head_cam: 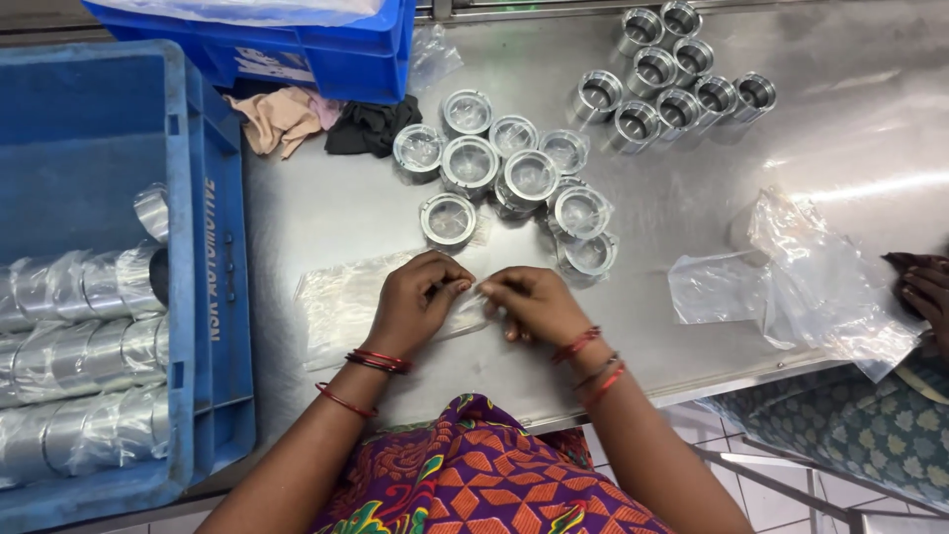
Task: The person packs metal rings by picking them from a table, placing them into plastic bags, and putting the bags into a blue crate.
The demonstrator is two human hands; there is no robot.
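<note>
My left hand (415,305) and my right hand (536,302) meet at the fingertips over a clear plastic bag (341,302) that lies flat on the steel table (692,208). Both hands pinch the bag's edge between them. Just beyond my hands stands a cluster of several short metal rings wrapped in plastic (514,173). A second group of several bare metal rings (672,74) sits at the far right of the table.
A blue crate (203,257) at my left holds rows of wrapped metal cylinders (79,366). Another blue crate (297,44) stands at the back, with beige and black cloths (326,121) beside it. Loose clear bags (801,282) lie at the right, near another person's hand (924,287).
</note>
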